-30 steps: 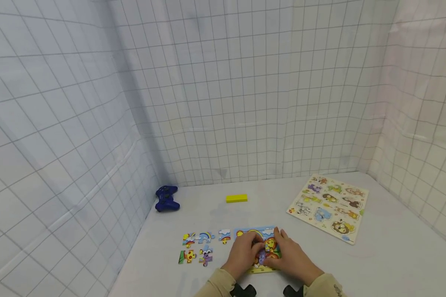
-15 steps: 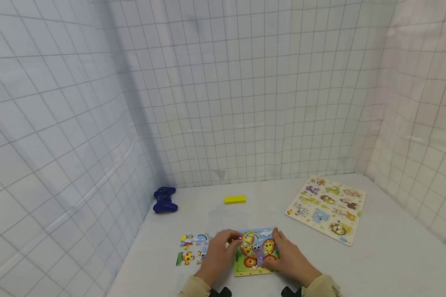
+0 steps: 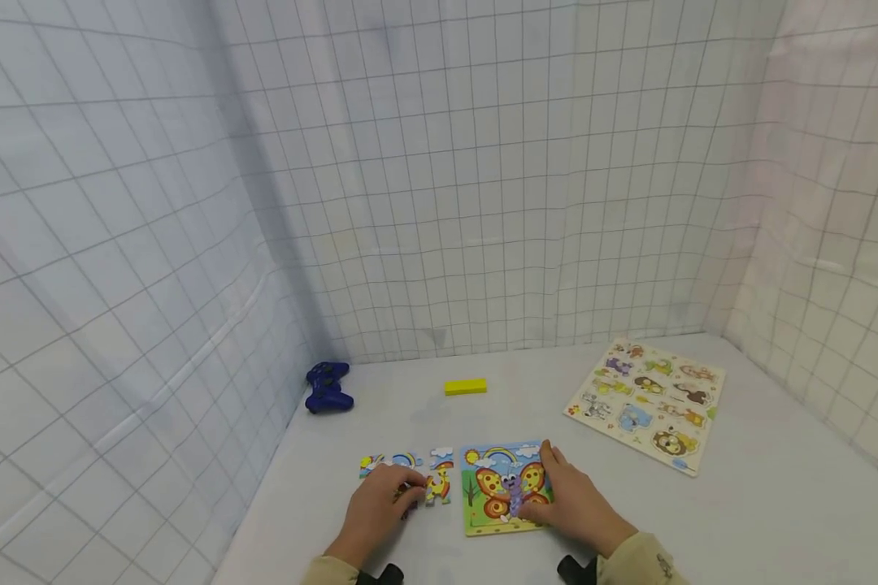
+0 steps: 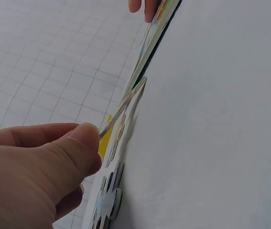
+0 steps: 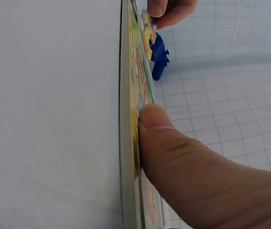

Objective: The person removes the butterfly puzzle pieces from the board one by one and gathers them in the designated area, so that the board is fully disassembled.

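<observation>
My left hand [image 3: 380, 508] pinches a jigsaw piece [image 3: 439, 485] between thumb and fingers, left of the puzzle board. The piece is yellow and orange with red dots; in the left wrist view it stands tilted, edge-on, above the table. My right hand [image 3: 580, 505] rests on the right side of the butterfly puzzle board [image 3: 483, 520], its thumb pressing on the printed face and its other fingers along the far right edge. The board shows a butterfly, sun and rainbow. A rainbow piece [image 3: 406, 460] and a cloud piece [image 3: 442, 455] lie behind my left hand, which partly hides other pieces.
A blue game controller [image 3: 328, 388] sits at the back left of the white table. A yellow block [image 3: 465, 387] lies at the back middle. An animal puzzle board [image 3: 647, 406] lies slanted at the back right. Gridded white sheets [image 3: 475, 179] enclose the table.
My left hand has moved left from over the board to the loose pieces and now pinches a yellow piece. The butterfly picture is uncovered. My right hand stays at the board's right side.
</observation>
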A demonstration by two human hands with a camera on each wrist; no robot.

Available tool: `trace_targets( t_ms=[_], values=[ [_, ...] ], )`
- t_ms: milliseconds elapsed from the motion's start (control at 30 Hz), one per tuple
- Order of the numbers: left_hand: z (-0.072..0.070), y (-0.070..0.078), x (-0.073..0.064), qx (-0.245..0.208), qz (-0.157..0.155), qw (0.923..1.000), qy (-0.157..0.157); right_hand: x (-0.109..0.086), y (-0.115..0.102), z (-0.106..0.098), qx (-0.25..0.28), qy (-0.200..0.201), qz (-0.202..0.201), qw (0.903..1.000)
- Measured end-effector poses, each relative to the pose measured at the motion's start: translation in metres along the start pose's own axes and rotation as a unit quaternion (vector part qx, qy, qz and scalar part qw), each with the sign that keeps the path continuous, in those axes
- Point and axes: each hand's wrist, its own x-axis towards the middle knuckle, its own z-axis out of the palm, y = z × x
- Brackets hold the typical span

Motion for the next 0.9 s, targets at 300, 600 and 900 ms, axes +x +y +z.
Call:
trace_targets(
  t_ms=[300, 600, 900],
  values=[
    [0.008, -0.001, 0.001, 0.012, 0.021, 0.9997, -0.008, 0.0, 0.001, 0.001, -0.002, 0.0, -0.004, 1.0],
    [0.009, 0.001, 0.001, 0.019, 0.04, 0.999, -0.011, 0.001, 0.001, 0.002, -0.01, 0.0, -0.003, 0.9999],
    [0.01, 0.02, -0.001, 0.048, 0.034, 0.998, 0.023, -0.003, -0.003, -0.002, -0.002, 0.003, -0.018, 0.9998]
  ],
)
